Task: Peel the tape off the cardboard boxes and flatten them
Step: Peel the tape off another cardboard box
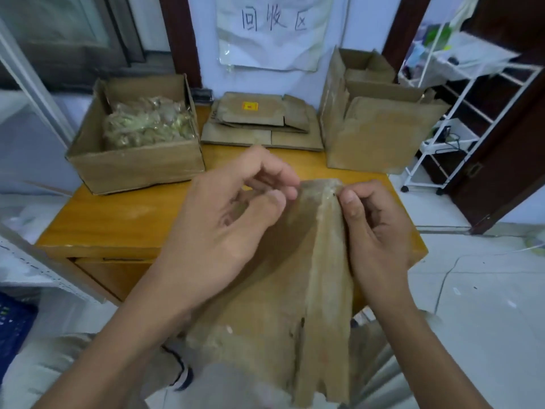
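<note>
Picking at the tape strip (pixel 328 231) on the box (pixel 265 290) held over our lap, left hand (pixel 224 219) pinching its top edge, right hand (pixel 374 228) gripping beside it, we judged midway: flattened stack (pixel 259 125) on the surface (pixel 118 219), two boxes (pixel 374 137) left.

Single head-worn wide-angle view, looking forward and down from close above both hands, left hand (pixel 224 228) and right hand (pixel 377 231), held before the chest. Facing an orange-brown wooden table (pixel 118 219) and the pale wall behind. Edges bowed by the lens.
</note>
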`<state>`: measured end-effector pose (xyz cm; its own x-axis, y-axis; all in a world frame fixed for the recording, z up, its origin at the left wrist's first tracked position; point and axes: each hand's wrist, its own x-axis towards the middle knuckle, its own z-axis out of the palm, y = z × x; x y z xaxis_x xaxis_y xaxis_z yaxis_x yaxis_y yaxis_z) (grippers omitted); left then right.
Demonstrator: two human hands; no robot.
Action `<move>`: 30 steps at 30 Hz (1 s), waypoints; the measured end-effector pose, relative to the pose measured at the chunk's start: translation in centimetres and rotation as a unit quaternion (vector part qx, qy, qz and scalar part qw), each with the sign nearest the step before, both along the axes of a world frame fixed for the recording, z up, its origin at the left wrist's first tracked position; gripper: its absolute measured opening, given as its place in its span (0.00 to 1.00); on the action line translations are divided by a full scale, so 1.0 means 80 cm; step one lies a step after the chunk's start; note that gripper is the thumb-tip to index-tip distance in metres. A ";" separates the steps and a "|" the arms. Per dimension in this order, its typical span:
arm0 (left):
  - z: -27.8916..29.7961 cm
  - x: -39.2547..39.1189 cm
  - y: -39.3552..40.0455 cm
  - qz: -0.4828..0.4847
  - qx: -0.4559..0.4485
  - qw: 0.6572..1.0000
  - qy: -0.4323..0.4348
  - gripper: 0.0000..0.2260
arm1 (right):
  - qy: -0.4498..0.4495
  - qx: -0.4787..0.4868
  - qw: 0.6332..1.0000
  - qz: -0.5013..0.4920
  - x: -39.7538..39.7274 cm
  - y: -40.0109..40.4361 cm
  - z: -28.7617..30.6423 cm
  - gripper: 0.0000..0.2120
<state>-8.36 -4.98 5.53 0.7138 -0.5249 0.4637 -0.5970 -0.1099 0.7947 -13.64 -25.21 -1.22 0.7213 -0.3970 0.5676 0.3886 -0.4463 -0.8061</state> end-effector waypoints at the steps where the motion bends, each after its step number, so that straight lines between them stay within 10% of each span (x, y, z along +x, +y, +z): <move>1: -0.001 0.010 -0.006 0.037 0.040 0.998 -0.031 0.15 | -0.013 -0.005 1.000 -0.021 0.012 -0.002 -0.001 0.10; 9: -0.053 0.067 -0.076 0.106 0.423 0.894 -0.104 0.44 | 0.068 -0.067 0.995 0.008 0.085 -0.054 -0.057 0.13; 21: -0.072 0.080 -0.073 0.094 0.416 0.895 -0.132 0.43 | 0.111 -0.367 0.919 0.095 0.087 -0.122 -0.002 0.07; 30: -0.079 0.080 -0.069 0.090 0.390 0.908 -0.127 0.43 | 0.259 -0.218 0.936 0.099 0.101 -0.110 0.032 0.06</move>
<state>-2.00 -10.51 -0.79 0.7421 -0.6503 0.1623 -0.6671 -0.6932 0.2727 -5.57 -34.00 1.36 0.9794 -0.0395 0.1979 0.1051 -0.7374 -0.6672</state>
